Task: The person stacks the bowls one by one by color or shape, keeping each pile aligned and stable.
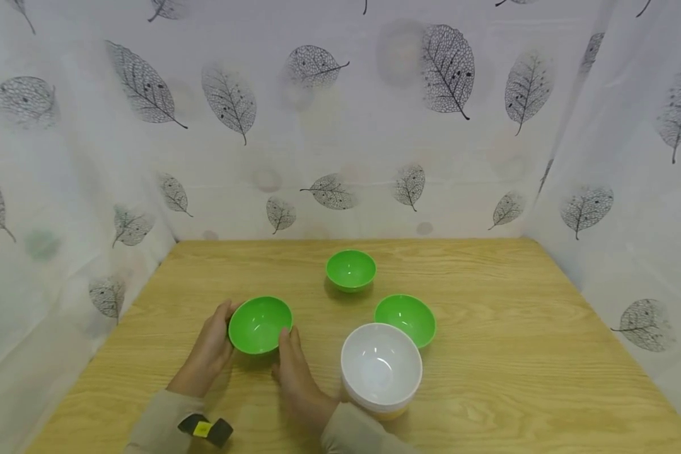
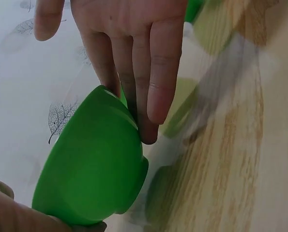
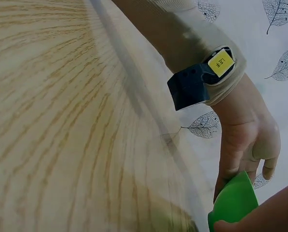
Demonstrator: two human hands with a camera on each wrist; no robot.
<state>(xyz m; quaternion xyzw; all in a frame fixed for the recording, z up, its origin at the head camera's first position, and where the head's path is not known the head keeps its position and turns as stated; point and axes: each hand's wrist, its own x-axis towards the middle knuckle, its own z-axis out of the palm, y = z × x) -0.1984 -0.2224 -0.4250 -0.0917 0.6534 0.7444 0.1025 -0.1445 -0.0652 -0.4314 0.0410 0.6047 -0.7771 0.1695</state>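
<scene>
Held green bowl [image 1: 259, 325] sits right in the grip, between both hands. Round, so no long axis to line up; mouth faces up and my way in the head view. I think it's off the table [image 1: 516, 353], since its foot looks apart from its shadow in the left wrist view, but I can't settle contact.

Grip state: right hand [image 1: 301, 378] has fingers straight and together, their tips against the bowl's near-right side, thumb away from it. Left hand [image 1: 207, 347] has fingers laid along the left side, thumb apart too. I read it as a press between two sets of long fingers, no hook round the rim. Could slip if one side eases, I'd guess.

Key relation: everything else on the table lies to the right of the grip or ahead-right. Nearest is the white bowl [image 1: 381, 366], top of a stack with something yellowish under it, just right of the right hand and beside that wrist. Past it, a second green bowl [image 1: 417, 318], partly hidden by the white one from my angle; touching or not, can't tell. Ahead-right, well apart from both, a third green bowl [image 1: 350, 271], upright.

So the right hand is nearer to all three. Any rightward shift, as I judge it, has the right forearm tight against that stack; straight ahead of the grip looks roomier.
</scene>
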